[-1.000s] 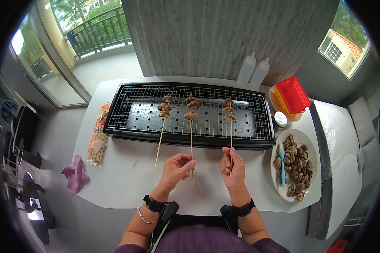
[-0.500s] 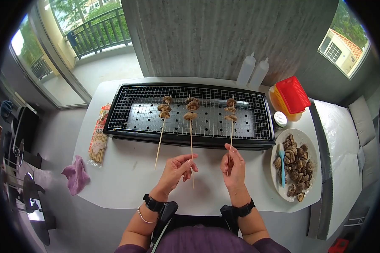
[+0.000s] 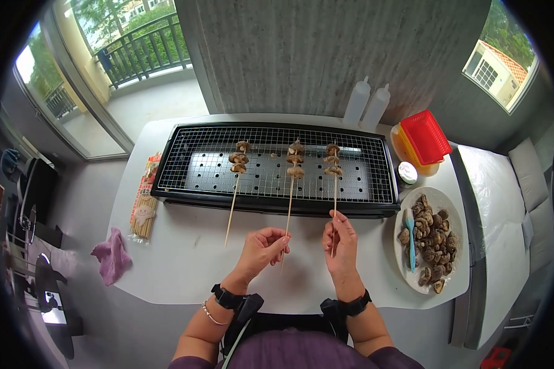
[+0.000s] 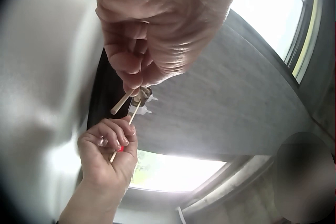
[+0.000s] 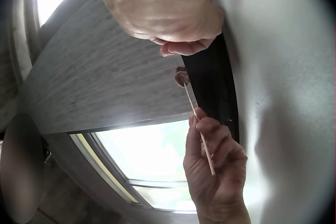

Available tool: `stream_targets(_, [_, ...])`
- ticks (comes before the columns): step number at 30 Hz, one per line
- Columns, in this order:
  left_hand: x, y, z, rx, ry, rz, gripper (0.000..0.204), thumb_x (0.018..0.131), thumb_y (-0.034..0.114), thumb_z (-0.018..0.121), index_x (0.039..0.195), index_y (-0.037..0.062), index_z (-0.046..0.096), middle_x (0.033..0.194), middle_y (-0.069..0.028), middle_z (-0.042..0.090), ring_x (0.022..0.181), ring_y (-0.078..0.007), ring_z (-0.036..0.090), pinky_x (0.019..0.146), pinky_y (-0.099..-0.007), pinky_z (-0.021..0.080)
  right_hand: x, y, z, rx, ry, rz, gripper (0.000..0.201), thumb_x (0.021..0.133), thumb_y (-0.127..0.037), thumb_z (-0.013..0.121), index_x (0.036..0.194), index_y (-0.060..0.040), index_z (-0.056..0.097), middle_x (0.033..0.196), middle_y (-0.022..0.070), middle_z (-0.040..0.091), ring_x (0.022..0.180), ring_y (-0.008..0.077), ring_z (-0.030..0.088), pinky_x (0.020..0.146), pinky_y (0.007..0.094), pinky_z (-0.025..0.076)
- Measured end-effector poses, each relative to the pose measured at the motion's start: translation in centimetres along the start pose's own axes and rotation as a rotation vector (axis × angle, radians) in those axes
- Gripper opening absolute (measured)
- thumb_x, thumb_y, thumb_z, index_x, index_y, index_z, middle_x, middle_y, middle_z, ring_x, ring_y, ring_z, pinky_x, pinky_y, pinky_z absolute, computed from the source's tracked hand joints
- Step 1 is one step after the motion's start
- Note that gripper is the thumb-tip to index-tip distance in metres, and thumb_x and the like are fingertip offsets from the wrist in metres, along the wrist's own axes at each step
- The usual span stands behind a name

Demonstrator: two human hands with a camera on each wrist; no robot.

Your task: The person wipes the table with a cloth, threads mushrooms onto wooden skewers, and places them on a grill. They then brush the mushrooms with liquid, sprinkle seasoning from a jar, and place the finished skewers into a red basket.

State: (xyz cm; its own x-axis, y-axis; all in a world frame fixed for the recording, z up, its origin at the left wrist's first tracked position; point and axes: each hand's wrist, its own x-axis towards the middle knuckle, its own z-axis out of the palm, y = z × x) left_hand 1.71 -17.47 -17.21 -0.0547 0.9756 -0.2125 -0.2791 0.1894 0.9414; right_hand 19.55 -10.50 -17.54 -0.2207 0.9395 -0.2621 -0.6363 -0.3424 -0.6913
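Three mushroom skewers lie across the black grill (image 3: 197, 195), their sticks over its front edge. Thumb and fingers of the left hand (image 3: 260, 253) pinch the stick of the middle skewer (image 3: 295, 160); in the left wrist view that hand (image 4: 157, 29) hides most of the stick. The right hand (image 3: 340, 246) holds the stick of the right-hand skewer (image 3: 333, 161) near its lower end. Neither hand touches the left-hand skewer (image 3: 239, 158). In the right wrist view the left hand (image 5: 215, 166) has its stick (image 5: 203, 142) between thumb and fingers.
On the right, a white plate (image 3: 404, 273) holds mushrooms and a blue brush (image 3: 412, 246). Behind it stand a jar (image 3: 407, 174), a red basket (image 3: 426, 138) and two bottles (image 3: 357, 101). Packaged skewers (image 3: 143, 212) and a purple cloth (image 3: 111, 257) lie left.
The middle skewer has shifted right on the grill and its mushrooms look turned. The left hand has moved slightly right with it. The right-hand skewer has shifted slightly left.
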Motion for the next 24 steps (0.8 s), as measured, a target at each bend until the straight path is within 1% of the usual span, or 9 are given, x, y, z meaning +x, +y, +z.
stream_targets(4, [0.2,0.6,0.4,0.006,0.024,-0.007,0.015,0.087,0.011,0.061,0.093,-0.0028,0.061,0.068,-0.007,0.062,0.048,-0.0051,0.053,0.04,-0.0168,0.04,-0.1,0.0,0.2,-0.01,0.007,-0.033,0.014,0.09,-0.012,0.055,0.101,-0.0056,0.058,0.066,-0.0008,0.052,0.048,0.0046,0.044,0.041,0.0178,0.033])
stream_targets(7, [0.4,0.8,0.7,0.013,0.026,-0.041,0.015,0.085,0.01,0.062,0.091,-0.0031,0.06,0.067,-0.0072,0.061,0.047,-0.0055,0.054,0.039,-0.0171,0.04,0.0,0.0,0.1,-0.037,0.009,-0.042,0.012,0.09,-0.013,0.055,0.1,-0.0066,0.058,0.068,-0.0009,0.053,0.047,0.0053,0.045,0.041,0.019,0.033])
stream_targets(14, [1.2,1.0,1.5,0.042,0.023,-0.055,0.015,0.084,0.01,0.064,0.089,-0.0032,0.059,0.066,-0.0075,0.061,0.047,-0.0057,0.054,0.039,-0.0172,0.04,-0.1,0.0,0.3,-0.05,0.015,-0.077,0.013,0.089,-0.014,0.057,0.099,-0.0066,0.058,0.069,-0.0013,0.053,0.047,0.0042,0.044,0.041,0.0184,0.033])
stream_targets(17, [1.5,0.8,1.6,0.053,0.004,-0.059,0.016,0.084,0.013,0.064,0.089,-0.0014,0.059,0.066,-0.0054,0.062,0.048,-0.005,0.055,0.039,-0.0168,0.041,-0.2,-0.1,0.4,-0.063,0.026,-0.081,0.014,0.089,-0.015,0.058,0.099,-0.006,0.058,0.069,-0.0014,0.053,0.046,0.0039,0.043,0.04,0.018,0.032])
stream_targets(20, [1.6,0.5,1.5,0.066,-0.004,-0.065,0.017,0.085,0.014,0.064,0.092,-0.0006,0.06,0.067,-0.0053,0.062,0.049,-0.0047,0.054,0.041,-0.0171,0.042,-0.2,-0.2,0.4,-0.072,0.04,-0.08,0.015,0.088,-0.016,0.059,0.099,-0.0054,0.057,0.069,-0.0016,0.053,0.045,0.0036,0.042,0.04,0.0177,0.032])
stream_targets(22, [1.5,0.2,1.2,0.025,-0.027,-0.052,0.021,0.086,0.016,0.063,0.099,-0.0008,0.061,0.071,-0.0057,0.063,0.051,-0.0042,0.054,0.043,-0.0174,0.042,-0.1,-0.2,0.4,-0.069,0.055,-0.08,0.015,0.088,-0.015,0.06,0.098,-0.0045,0.058,0.068,-0.0019,0.053,0.045,0.0037,0.042,0.04,0.0179,0.031])
stream_targets(23, [1.5,0.2,1.1,0.025,-0.027,-0.053,0.021,0.086,0.016,0.063,0.099,-0.0008,0.061,0.071,-0.0057,0.063,0.051,-0.0042,0.054,0.043,-0.0174,0.042,0.0,-0.2,0.3,-0.069,0.056,-0.08,0.015,0.088,-0.015,0.06,0.098,-0.0045,0.058,0.068,-0.0019,0.053,0.045,0.0037,0.042,0.04,0.0179,0.031])
stream_targets(24, [1.4,0.2,1.0,0.018,-0.047,-0.06,0.023,0.086,0.016,0.062,0.103,-0.0011,0.06,0.072,-0.0059,0.063,0.051,-0.0041,0.053,0.043,-0.0175,0.042,0.0,-0.1,0.2,-0.099,0.062,-0.094,0.014,0.087,-0.014,0.061,0.096,-0.004,0.059,0.067,-0.0023,0.053,0.046,0.0034,0.042,0.04,0.0178,0.031])
